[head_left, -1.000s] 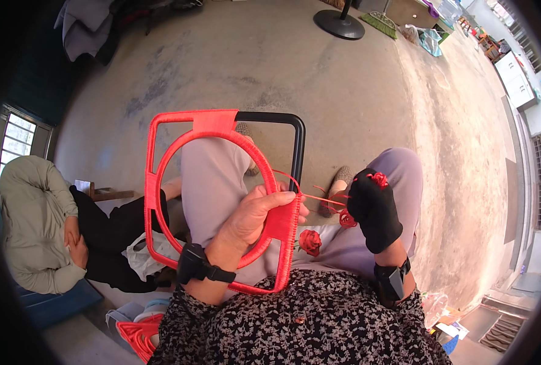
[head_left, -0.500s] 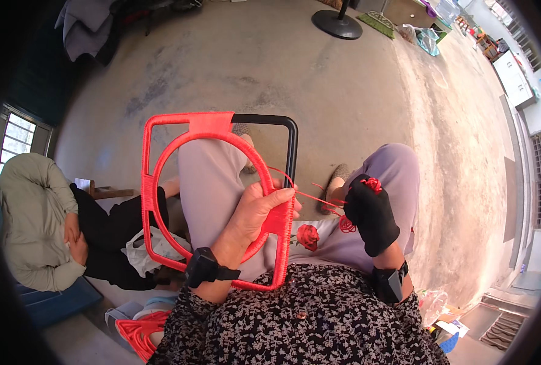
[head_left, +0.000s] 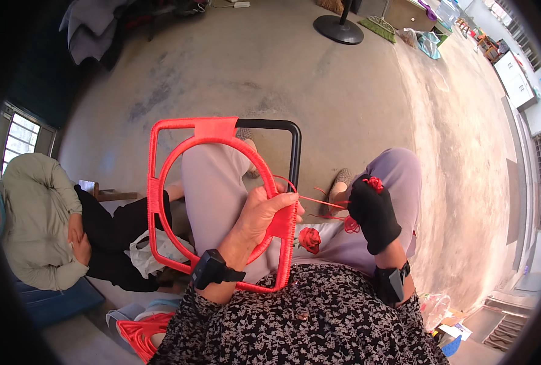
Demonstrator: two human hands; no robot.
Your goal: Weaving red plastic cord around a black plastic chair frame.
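Observation:
My bare left hand [head_left: 259, 214] grips the right side of a rectangular frame [head_left: 153, 194], its thumb laid over the wrapped bar. Red cord covers most of this frame and the round ring inside it. Bare black tube [head_left: 295, 152] shows along the top right corner. From beside my left thumb, red cord [head_left: 322, 201] stretches across to my right hand [head_left: 373, 213]. That hand wears a black glove and is closed around a bundle of the cord, which pokes out at the top; loose loops [head_left: 351, 225] hang by its fingers.
At left sits another person [head_left: 39, 213] with hands folded, beside a white plastic bag [head_left: 155, 258]. More red wrapped pieces [head_left: 143, 334] lie at lower left. A black round stand base [head_left: 338, 29] and a green broom [head_left: 378, 27] are on the concrete floor ahead.
The frame and both hands appear slightly lower and farther right in the picture, along with the surroundings. Both hands keep their grips, and the cord still runs between them.

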